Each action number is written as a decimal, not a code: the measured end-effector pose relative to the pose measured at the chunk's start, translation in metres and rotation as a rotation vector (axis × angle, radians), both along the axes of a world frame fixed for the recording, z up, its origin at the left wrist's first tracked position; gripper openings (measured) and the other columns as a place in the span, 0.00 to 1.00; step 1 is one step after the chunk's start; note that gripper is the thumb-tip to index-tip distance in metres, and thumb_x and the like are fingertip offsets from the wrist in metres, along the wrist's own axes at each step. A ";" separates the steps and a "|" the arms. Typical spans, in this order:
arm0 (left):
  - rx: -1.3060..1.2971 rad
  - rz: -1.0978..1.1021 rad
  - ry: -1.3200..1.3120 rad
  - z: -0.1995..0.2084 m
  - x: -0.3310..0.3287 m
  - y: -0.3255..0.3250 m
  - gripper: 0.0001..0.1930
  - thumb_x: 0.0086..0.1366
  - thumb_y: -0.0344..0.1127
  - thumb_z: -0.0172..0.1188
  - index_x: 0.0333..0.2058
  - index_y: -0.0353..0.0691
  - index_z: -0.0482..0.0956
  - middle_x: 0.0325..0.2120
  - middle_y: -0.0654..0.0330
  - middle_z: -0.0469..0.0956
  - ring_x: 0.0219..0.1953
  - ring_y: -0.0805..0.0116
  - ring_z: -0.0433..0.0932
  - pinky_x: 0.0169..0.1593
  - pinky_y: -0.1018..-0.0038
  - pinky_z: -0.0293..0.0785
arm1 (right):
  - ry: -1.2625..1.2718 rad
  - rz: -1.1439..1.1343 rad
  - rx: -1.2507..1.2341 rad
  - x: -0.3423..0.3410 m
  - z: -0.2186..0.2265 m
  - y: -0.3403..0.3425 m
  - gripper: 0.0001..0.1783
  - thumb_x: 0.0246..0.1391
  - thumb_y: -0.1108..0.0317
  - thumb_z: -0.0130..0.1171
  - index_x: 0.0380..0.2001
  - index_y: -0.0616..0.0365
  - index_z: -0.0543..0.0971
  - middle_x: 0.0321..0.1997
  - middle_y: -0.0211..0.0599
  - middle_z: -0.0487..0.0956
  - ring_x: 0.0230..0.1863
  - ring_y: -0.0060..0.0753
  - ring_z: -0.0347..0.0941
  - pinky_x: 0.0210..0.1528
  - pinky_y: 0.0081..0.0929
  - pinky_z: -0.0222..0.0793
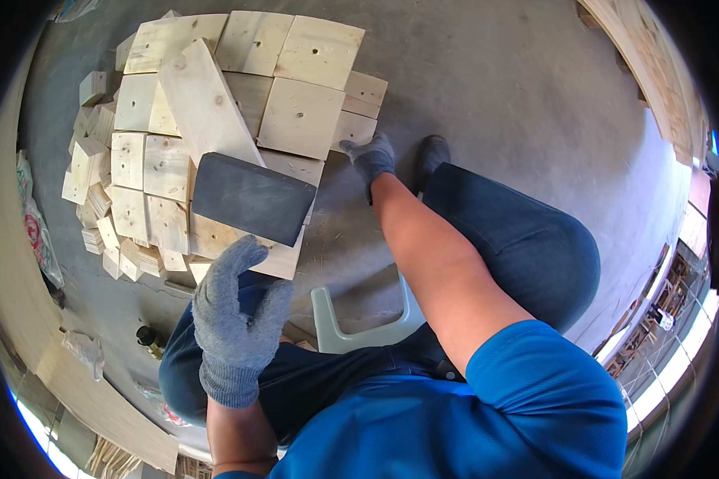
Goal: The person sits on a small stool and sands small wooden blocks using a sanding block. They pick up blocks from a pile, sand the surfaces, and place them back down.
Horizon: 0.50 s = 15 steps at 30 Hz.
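My left hand (240,319), in a grey knit glove, is raised above my left thigh. Its thumb stands apart from the fingers, and nothing is between them. Just beyond its fingertips, a dark grey rectangular sheet or board (252,198) lies tilted on stacked wooden blocks. My right hand (371,162), gloved alike, reaches to the stack's right side with thumb and fingers apart. It is nearest a low pale wooden block (353,130); whether it touches the block is unclear. A longer pale plank (214,104) lies slantwise across the stack, its near end by the dark piece.
Square blocks with small holes (301,116) top the stack; smaller offcuts (88,168) pile along its left side. A pale green plastic stool (351,339) shows between my legs. A dark bottle (146,335) stands at left, and plastic bags (36,215) lie at far left.
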<state>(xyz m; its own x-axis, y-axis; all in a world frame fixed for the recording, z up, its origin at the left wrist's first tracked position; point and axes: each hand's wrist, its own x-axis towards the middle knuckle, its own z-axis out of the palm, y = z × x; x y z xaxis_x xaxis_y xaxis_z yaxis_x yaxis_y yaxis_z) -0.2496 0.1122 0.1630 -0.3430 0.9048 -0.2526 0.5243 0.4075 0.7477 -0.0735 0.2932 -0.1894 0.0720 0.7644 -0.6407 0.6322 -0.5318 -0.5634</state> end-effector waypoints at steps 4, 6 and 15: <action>0.007 -0.020 0.064 -0.002 0.001 -0.004 0.30 0.64 0.31 0.74 0.64 0.33 0.77 0.53 0.50 0.86 0.49 0.59 0.89 0.52 0.66 0.87 | -0.030 -0.015 -0.029 -0.006 0.014 0.003 0.31 0.45 0.57 0.84 0.49 0.62 0.85 0.49 0.50 0.90 0.53 0.51 0.87 0.59 0.40 0.81; -0.007 0.002 0.049 -0.003 0.002 -0.005 0.29 0.65 0.32 0.74 0.63 0.33 0.78 0.52 0.50 0.86 0.48 0.59 0.89 0.52 0.66 0.87 | -0.007 -0.004 -0.037 -0.003 0.013 0.004 0.30 0.46 0.57 0.84 0.50 0.62 0.85 0.50 0.51 0.90 0.53 0.51 0.87 0.59 0.40 0.81; -0.012 -0.012 0.112 0.001 0.001 -0.003 0.28 0.65 0.36 0.75 0.61 0.33 0.80 0.51 0.51 0.87 0.48 0.57 0.89 0.53 0.65 0.86 | -0.205 -0.047 0.089 0.018 -0.009 -0.051 0.21 0.60 0.59 0.72 0.50 0.63 0.86 0.44 0.54 0.90 0.47 0.49 0.87 0.51 0.42 0.79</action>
<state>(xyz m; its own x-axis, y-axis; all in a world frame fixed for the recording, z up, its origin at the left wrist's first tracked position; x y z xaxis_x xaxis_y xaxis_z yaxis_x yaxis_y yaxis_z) -0.2489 0.1087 0.1642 -0.3589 0.9061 -0.2239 0.6095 0.4092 0.6790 -0.0557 0.2420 -0.1984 0.2311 0.8098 -0.5393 0.7141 -0.5177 -0.4713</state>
